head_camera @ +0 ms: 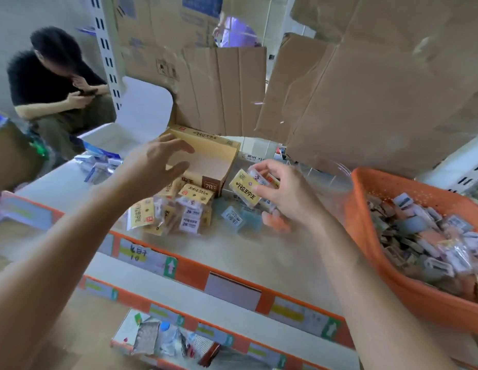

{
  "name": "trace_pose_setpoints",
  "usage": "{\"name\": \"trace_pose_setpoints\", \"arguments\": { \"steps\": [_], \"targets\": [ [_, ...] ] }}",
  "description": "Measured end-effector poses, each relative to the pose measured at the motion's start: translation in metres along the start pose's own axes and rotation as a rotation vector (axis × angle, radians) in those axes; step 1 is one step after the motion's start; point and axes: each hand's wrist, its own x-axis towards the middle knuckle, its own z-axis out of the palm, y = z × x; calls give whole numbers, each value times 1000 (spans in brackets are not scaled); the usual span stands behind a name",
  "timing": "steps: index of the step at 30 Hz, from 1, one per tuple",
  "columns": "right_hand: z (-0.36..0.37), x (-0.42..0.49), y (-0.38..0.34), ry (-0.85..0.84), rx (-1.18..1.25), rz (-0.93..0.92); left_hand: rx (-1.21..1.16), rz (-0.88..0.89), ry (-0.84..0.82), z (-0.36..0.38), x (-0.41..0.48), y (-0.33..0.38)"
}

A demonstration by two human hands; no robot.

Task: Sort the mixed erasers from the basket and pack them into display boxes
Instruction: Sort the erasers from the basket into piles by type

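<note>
An open tan display box (205, 166) stands on the shelf top, empty inside. My left hand (155, 162) hovers at its left wall with fingers spread, holding nothing. My right hand (283, 193) pinches a yellow-labelled eraser pack (244, 187) just right of the box, with other wrapped erasers under its fingers. A pile of tan and yellow eraser packs (176, 212) lies in front of the box. Grey-blue erasers (237, 218) lie beside that pile. The orange basket (371, 236) at right holds several mixed erasers (432, 236).
Flattened cardboard sheets (366, 89) lean behind the shelf. A person in black (53, 84) sits at the far left. A clear plastic tub (326, 177) stands between my right hand and the basket. Lower shelves with orange label strips (205, 271) run below.
</note>
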Motion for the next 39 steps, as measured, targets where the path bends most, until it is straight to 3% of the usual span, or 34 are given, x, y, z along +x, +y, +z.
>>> {"name": "trace_pose_setpoints", "arguments": {
  "steps": [7, 15, 20, 31, 39],
  "targets": [
    [40, 24, -24, -3, 126, 50, 22, -2, -32, -14, 10, -45],
    [89, 50, -44, -35, 150, 119, -36, 115, -105, -31, 27, -97],
    [98, 51, -43, 32, 178, 131, -98, 173, -144, -27, 34, -108],
    [95, 46, -42, 142, -181, 49, -176, 298, -162, -19, 40, -98],
    [33, 6, -31, 265, -396, 65, -168, 329, -191, -4, 43, -44]
  ]
}}
